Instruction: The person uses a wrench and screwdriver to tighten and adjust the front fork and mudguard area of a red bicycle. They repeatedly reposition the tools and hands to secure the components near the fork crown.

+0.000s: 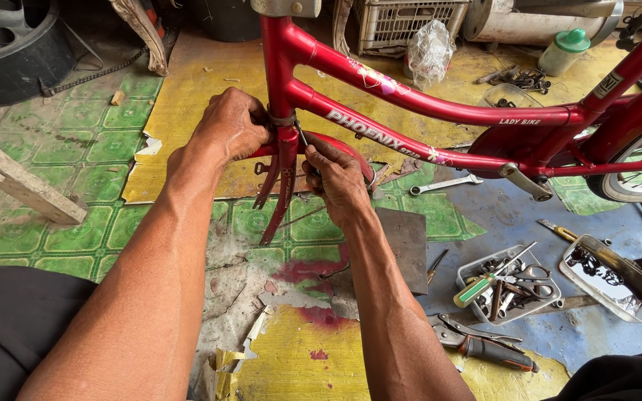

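Between both hands (284,152), red fork (285,167)

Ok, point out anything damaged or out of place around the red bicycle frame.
The patterned green and yellow floor covering is torn and peeling below the red bicycle fork, baring grey floor. The fork carries no wheel. The left hand grips the fork crown; the right hand presses a thin metal tool there.

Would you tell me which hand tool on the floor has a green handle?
The green-handled screwdriver lying in the clear plastic tray of tools; the pliers near it have dark, orange-tipped handles, and the spanner is bare metal.
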